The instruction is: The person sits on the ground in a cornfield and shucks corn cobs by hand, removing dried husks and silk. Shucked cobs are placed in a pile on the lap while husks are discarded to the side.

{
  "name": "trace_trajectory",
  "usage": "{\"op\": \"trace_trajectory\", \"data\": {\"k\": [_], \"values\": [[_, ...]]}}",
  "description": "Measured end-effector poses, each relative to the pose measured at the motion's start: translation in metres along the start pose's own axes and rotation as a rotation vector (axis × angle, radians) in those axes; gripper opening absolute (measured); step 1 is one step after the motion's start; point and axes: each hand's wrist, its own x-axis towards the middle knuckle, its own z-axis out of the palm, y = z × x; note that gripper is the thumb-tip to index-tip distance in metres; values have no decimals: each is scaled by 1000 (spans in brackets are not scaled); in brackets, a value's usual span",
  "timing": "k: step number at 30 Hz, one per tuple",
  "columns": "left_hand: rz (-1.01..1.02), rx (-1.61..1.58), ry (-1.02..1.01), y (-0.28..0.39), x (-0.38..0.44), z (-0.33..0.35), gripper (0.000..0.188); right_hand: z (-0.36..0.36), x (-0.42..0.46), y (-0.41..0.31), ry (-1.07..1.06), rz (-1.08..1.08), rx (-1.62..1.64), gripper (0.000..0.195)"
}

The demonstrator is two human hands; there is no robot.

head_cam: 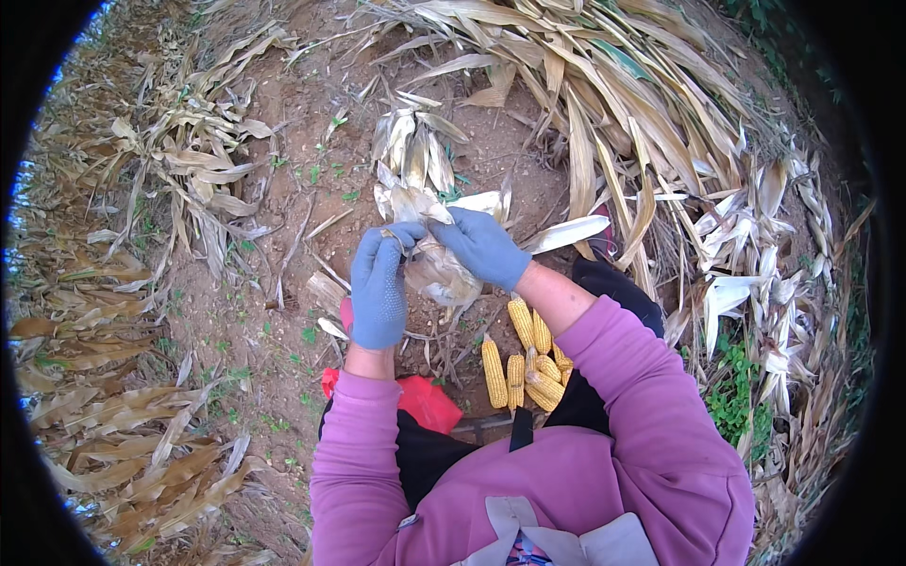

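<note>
My left hand [386, 283], in a blue-grey knit glove, has its fingers closed on a strip of dry corn husk. Beside it, my right hand [481, 244], gloved alike, grips the pale husk of an ear of corn [442, 276] hanging between both hands. How much of the ear is inside the husk cannot be seen. Several ears still in their husks [414, 148] lie on the soil just beyond. Husked yellow corn cobs [497, 371] are heaped on the ground between my legs, below my right wrist.
A red plastic bag [428, 403] lies by my left forearm. Cut dry corn stalks [616, 92] are piled ahead and to the right, with loose pale husks [736, 290] at the right. More dry stalks [205, 163] lie at the left on reddish soil [248, 339].
</note>
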Motion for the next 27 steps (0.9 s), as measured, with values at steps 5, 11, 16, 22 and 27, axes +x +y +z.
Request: {"op": "trace_trajectory", "data": {"k": [5, 11, 16, 22, 27], "values": [[56, 453, 121, -18, -1, -11, 24, -9, 2, -3, 337, -264, -425, 21], [-421, 498, -32, -25, 7, -21, 44, -5, -5, -9, 231, -345, -553, 20], [-409, 411, 10, -24, 6, -14, 40, 1, -7, -2, 224, -275, -498, 18], [375, 835, -226, -36, -20, 11, 17, -9, 13, 27, 413, 35, -62, 33], [405, 860, -538, -9, -31, 18, 16, -58, 35, 86, 660, 278, -247, 37]]}}
